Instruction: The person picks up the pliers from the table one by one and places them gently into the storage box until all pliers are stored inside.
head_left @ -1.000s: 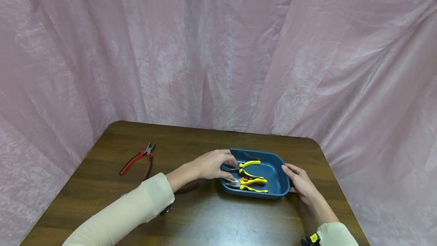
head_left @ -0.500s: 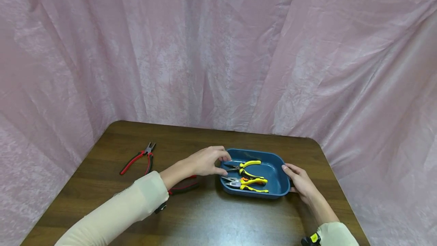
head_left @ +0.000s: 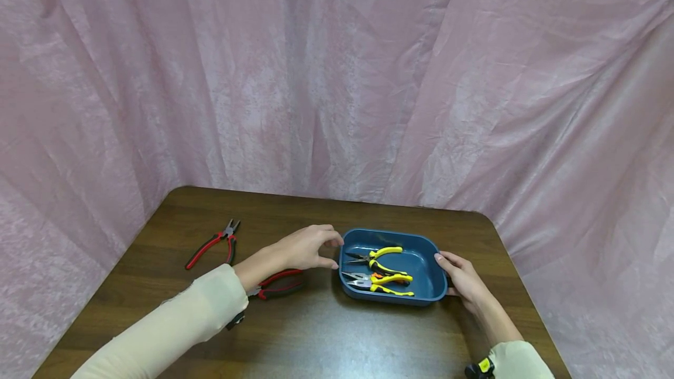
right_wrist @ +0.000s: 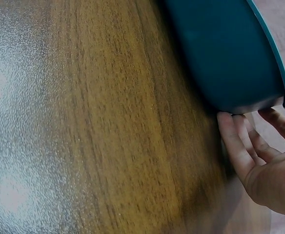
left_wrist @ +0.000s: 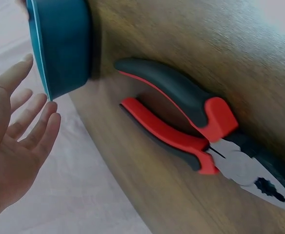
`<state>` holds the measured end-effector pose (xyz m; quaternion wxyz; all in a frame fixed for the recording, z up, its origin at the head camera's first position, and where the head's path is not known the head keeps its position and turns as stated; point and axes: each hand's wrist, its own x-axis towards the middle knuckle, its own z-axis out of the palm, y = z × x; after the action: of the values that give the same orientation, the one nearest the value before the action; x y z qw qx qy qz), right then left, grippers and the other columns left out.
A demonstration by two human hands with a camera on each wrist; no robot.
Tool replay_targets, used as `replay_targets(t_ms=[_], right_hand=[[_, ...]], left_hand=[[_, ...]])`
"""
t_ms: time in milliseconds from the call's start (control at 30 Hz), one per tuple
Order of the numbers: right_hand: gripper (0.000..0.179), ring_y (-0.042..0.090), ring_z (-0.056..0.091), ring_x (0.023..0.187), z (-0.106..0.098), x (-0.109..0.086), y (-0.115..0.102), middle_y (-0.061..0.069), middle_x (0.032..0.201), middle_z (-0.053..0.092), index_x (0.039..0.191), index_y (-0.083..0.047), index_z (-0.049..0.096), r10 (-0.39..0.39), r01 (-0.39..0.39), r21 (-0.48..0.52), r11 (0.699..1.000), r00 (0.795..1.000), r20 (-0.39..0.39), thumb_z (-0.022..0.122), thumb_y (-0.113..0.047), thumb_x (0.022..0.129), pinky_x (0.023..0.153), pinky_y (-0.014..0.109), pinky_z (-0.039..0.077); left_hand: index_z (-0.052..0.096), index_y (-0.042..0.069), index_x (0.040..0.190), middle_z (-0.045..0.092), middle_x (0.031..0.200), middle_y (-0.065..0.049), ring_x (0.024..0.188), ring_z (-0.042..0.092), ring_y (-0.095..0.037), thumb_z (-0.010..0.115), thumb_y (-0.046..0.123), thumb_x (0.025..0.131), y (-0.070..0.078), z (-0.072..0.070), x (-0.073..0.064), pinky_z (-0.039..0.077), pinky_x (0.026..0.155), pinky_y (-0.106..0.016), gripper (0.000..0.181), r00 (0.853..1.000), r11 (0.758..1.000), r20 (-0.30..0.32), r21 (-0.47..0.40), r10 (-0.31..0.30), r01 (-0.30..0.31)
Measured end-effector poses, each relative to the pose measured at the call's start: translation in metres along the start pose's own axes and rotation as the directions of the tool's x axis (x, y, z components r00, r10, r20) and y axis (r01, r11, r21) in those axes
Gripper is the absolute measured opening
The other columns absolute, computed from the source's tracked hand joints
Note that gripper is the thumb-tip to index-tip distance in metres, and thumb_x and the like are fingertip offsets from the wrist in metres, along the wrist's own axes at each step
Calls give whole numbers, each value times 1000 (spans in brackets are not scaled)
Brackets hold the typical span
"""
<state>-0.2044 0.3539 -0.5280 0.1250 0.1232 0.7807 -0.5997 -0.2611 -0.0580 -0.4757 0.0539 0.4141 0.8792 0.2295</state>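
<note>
A blue rectangular tray (head_left: 425, 266) holds yellow-and-black pliers; one pair (head_left: 389, 250) lies toward the back, and more yellow-handled pliers (head_left: 391, 279) lie in front with a bit of orange among them. My right hand (head_left: 466, 281) grips the tray's right end, thumb over the rim and fingers against the outer wall. At the left end my left hand (head_left: 304, 248) is empty, its fingers spread and tips close to the rim. Red-and-black pliers (left_wrist: 233, 163) lie on the table beneath the left forearm, jaws partly hidden by the sleeve in the head view.
Another pair of red-and-black pliers (head_left: 209, 243) lies farther left on the brown wooden table (head_left: 337, 338), handles spread. A pink curtain (head_left: 326, 75) hangs behind the table's back edge.
My left hand has let go of the pliers in the tray and drawn back leftward, out over the tray's left rim. My right hand and the tray have stayed put.
</note>
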Motion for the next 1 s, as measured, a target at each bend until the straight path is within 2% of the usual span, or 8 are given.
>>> replay_targets(t_ms=[233,467,700,1000], right_hand=[[74,25,56,105,0,0,-1,20,142,45,149,-5,40,1,-1,5,1000,1000,5,58,-53,96,75,44,58],[70,23,58,103,0,0,-1,20,142,46,148,-6,40,2,-2,5,1000,1000,1,57,-51,97,75,43,58],[67,22,62,99,0,0,2,18,139,49,145,-7,46,-19,19,37,999,1000,1,59,-51,96,72,44,58],[68,22,63,96,1,1,3,18,137,51,145,-7,47,-24,24,41,999,1000,-2,59,-52,95,72,44,58]], left_hand=[[66,13,125,63,115,1,106,62,-14,80,40,83,-8,1,-10,51,90,-31,52,1000,1000,1,15,-23,22],[63,18,128,62,117,1,108,61,-16,80,41,83,-11,-1,-17,51,91,-32,53,998,998,23,11,-55,55],[62,20,130,61,119,4,110,60,-13,79,45,83,-14,-1,-23,50,92,-32,56,996,997,39,33,-78,77],[61,12,132,62,121,-3,112,59,-20,81,40,82,-23,0,-33,50,93,-39,60,993,995,61,11,-98,98]])
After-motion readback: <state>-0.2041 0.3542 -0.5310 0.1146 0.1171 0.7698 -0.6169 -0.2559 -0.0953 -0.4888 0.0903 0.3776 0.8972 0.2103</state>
